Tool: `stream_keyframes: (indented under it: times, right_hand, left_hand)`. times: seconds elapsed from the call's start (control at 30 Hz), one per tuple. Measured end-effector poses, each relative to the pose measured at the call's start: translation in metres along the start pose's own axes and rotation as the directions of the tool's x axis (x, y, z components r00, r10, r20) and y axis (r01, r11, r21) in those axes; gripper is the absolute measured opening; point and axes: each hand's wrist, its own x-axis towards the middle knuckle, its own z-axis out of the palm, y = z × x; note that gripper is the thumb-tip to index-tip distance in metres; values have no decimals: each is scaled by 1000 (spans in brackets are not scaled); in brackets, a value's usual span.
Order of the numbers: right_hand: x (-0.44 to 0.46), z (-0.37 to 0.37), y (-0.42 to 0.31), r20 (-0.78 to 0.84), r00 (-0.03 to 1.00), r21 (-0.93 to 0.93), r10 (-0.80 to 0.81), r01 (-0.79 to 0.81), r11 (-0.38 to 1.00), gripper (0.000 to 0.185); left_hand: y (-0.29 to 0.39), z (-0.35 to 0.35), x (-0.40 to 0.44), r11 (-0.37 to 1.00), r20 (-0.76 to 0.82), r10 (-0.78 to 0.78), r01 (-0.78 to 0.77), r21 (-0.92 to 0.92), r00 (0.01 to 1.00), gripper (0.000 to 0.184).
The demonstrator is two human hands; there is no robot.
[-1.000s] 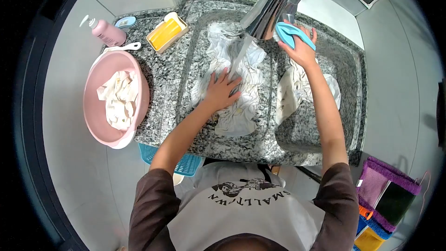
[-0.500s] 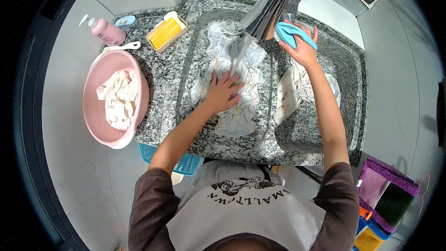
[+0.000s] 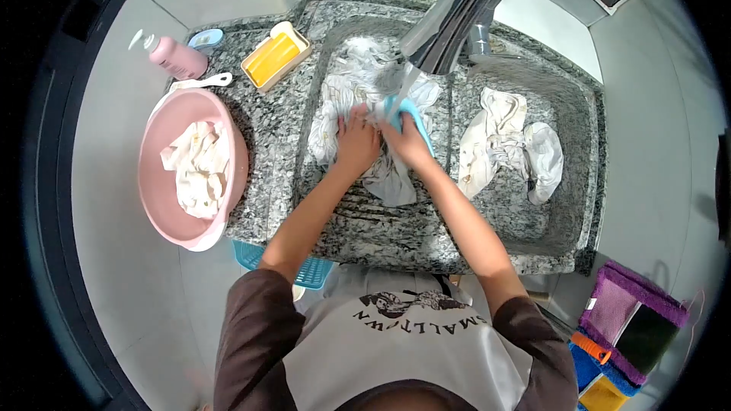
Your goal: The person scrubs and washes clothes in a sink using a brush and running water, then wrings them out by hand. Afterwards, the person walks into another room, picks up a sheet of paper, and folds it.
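Observation:
A wet white garment (image 3: 346,95) lies crumpled on the ridged granite washboard (image 3: 335,221) at the sink's left side. My left hand (image 3: 359,141) rests on it, fingers extended and pressed against the cloth. In my right hand (image 3: 410,141) is a light-blue scrub brush (image 3: 412,109), held down on the garment just beside my left hand. Its bristles are hidden. Water runs from the chrome faucet (image 3: 449,23) onto the brush and cloth.
More white clothes (image 3: 499,141) lie in the right basin (image 3: 586,144). A pink tub (image 3: 156,198) holding another white garment stands left. On the counter are a pink pump bottle (image 3: 179,58), a white-handled brush (image 3: 205,81) and a yellow soap bar (image 3: 272,59) in a box.
My right hand has brought the blue brush from above the right basin, leftward and down, onto the garment under the water. The garment is more bunched, and my left hand's fingers have drawn closer together.

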Motion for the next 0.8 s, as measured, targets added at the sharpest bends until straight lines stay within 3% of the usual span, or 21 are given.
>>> stream_keyframes:
  times: [0.03, 0.07, 0.13, 0.17, 0.23, 0.27, 0.37, 0.43, 0.47, 0.53, 0.57, 0.6, 0.63, 0.7, 0.8]
  right_hand:
    - [14, 4, 0, 78, 982, 49, 170, -174, 984, 60]
    - [24, 6, 0, 87, 982, 54, 165, -170, 984, 60]
    - [39, 0, -2, 72, 997, -380, 30, 0, 925, 56]
    - [53, -3, 7, 77, 997, -377, 26, 5, 926, 56]
    - [83, -11, 38, -22, 953, -691, -303, 205, 693, 47]
    - [88, -27, 28, 20, 963, -689, -268, 208, 695, 40]
    - [101, -41, 35, 39, 960, -741, -276, 213, 637, 36]
    - [84, -50, 7, 74, 992, -668, -99, 123, 734, 38]
    - [64, -54, -12, -41, 984, -560, -175, 123, 820, 44]
    - [33, -67, -38, -23, 1000, -334, 1, -9, 943, 53]
    - [16, -71, -39, -30, 1000, -338, 5, -15, 941, 53]
    - [-1, -76, -37, -110, 994, -228, -21, -5, 974, 57]
    - [-17, -84, -35, -206, 978, -121, -39, 14, 993, 61]
    - [-36, -93, -39, -196, 980, -91, 36, -55, 994, 61]
    - [-55, -106, -24, -192, 977, -54, 95, -107, 993, 61]
  left_hand:
    - [-3, -13, -11, 991, -61, -25, 17, -129, 998, 43]
    - [-7, -28, -20, 967, -124, -57, 24, -253, 991, 40]
    - [-7, -59, -43, 967, -74, -15, -4, -253, 997, 37]
    - [-8, -69, -52, 963, -25, 34, -40, -265, 999, 35]
    - [-12, -76, -62, 952, 32, 68, -56, -302, 997, 32]
    - [-15, -80, -64, 937, 85, 110, -75, -341, 990, 29]
    - [-17, -72, -42, 972, 123, 94, -64, -225, 988, 28]
    - [-16, -64, -15, 982, 161, 98, -69, -179, 982, 28]
    - [-13, -62, -2, 982, 145, 178, -165, -96, 973, 30]
    - [-4, -42, 21, 964, 133, 264, -264, -17, 955, 32]
    - [1, -14, 30, 957, -16, 284, -284, -56, 959, 36]
    - [12, 4, 35, 947, -162, 291, -308, -92, 943, 41]
    - [36, 8, 45, 939, -166, 308, -327, -102, 937, 41]
    - [69, 10, 52, 957, -73, 218, -228, -177, 973, 47]
    - [80, 23, 59, 888, 1, 317, -297, -351, 948, 45]
